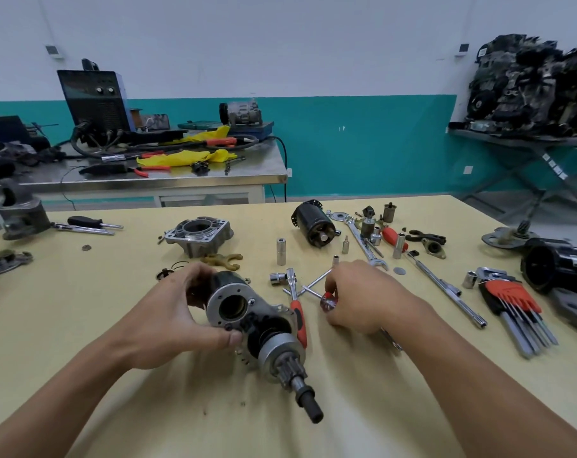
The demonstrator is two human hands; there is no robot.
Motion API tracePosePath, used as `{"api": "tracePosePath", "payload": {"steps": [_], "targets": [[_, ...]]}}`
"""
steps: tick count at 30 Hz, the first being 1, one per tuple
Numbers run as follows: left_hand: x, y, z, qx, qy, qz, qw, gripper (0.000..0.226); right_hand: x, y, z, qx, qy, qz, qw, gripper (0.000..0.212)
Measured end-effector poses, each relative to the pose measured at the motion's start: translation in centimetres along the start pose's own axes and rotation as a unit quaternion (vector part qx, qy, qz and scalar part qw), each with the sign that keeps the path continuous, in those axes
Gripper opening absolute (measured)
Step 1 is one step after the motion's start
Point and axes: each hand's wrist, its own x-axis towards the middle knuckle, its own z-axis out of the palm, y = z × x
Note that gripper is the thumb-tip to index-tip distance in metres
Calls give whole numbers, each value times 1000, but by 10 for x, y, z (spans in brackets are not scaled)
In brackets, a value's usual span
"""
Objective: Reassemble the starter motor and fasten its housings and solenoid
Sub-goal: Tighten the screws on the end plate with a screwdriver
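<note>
The partly built starter assembly (247, 312) lies on the yellow table (346, 408), its pinion shaft (300, 381) pointing toward me. My left hand (178, 312) grips the assembly's solenoid end, thumb on the plate's edge. My right hand (363, 295) curls round a red-handled screwdriver (326, 300) just right of it. A black motor body (313, 223) lies farther back. A silver nose housing (199, 233) stands at the back left. A tan shift fork (222, 259) lies in front of that housing.
A red-handled ratchet (297, 305) lies between my hands. Sockets (281, 251), a spanner (363, 242), an extension bar (445, 289) and a hex key set (515, 302) are spread on the right. Another black motor (551, 266) sits at the right edge.
</note>
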Motion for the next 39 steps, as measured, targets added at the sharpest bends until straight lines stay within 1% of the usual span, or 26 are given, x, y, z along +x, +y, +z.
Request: {"api": "tracePosePath", "payload": {"steps": [3,6,8,10,13,17,19,20,24,26,29,31,32,34,37,39], "targets": [[-1,-2,3,17,22,-9,1000,81,-1,0,-1,28,28,-1,999,22],[-2,0,4,47,18,-1,999,89,-6,9,-11,115,111,-16,987,16],[-2,3,5,52,1,15,999,87,-12,15,-19,177,185,-63,965,13],[0,5,7,32,-16,24,999,77,-19,15,-26,232,222,-141,937,17],[1,5,8,14,-25,1,1000,69,-27,6,-27,301,196,-251,899,13],[0,5,8,23,-16,-19,999,68,-31,-4,-26,379,165,-295,861,12],[-1,5,9,30,-8,-24,999,64,-33,-4,-25,401,166,-297,850,12],[-1,6,10,35,-4,-26,999,62,-33,-4,-23,402,170,-293,851,12],[-3,8,8,97,8,-22,995,62,-33,-7,-17,360,198,-258,874,13],[-5,11,6,149,6,-26,988,65,-32,-11,-15,364,209,-242,875,13],[-7,16,6,225,12,-42,973,75,-30,-16,-10,388,223,-224,866,12],[-8,17,6,249,17,-53,967,81,-28,-17,-6,403,233,-205,861,10],[-8,18,6,251,18,-57,966,83,-27,-18,-4,420,237,-195,854,9],[-9,18,6,234,19,-65,970,82,-25,-19,4,477,248,-172,825,8],[-9,16,7,169,12,-90,981,80,-21,-24,16,536,279,-123,788,10],[-8,15,10,115,5,-108,987,82,-21,-29,20,559,292,-113,767,10]]}}
